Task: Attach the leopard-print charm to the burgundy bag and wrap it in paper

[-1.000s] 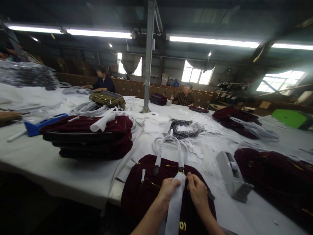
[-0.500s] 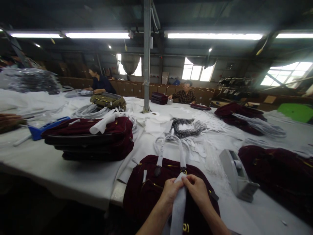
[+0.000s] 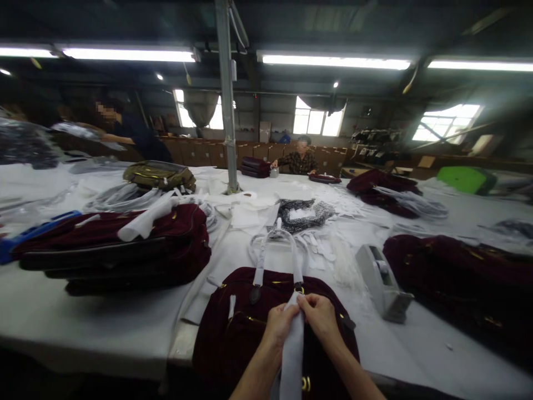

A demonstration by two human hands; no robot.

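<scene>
A dark maroon handbag [image 3: 239, 344] lies in front of me at the table's edge, its two handles [image 3: 296, 258] wrapped in white and pointing away from me. Over the bag hangs a long white wrapping strip [image 3: 292, 355], its top end close to the gold ring [image 3: 298, 290] at the base of the right handle. My left hand [image 3: 278, 328] is closed on the strip from the left, thumb on top. Opposite it, my right hand [image 3: 320, 316] pinches the strip's upper end between thumb and fingers. The fingertips of both hands almost meet there.
A grey tape dispenser [image 3: 383, 286] stands to the right, beside more maroon bags [image 3: 449, 278]. Stacked maroon bags [image 3: 125, 266] lie at left, an olive bag [image 3: 160, 176] behind them. A metal post [image 3: 227, 111] rises mid-table. Two people work across the table.
My view has turned slightly right, so things sit further left. Both hands keep their hold on the strip near the ring. The person at far left has lifted some clear plastic.
</scene>
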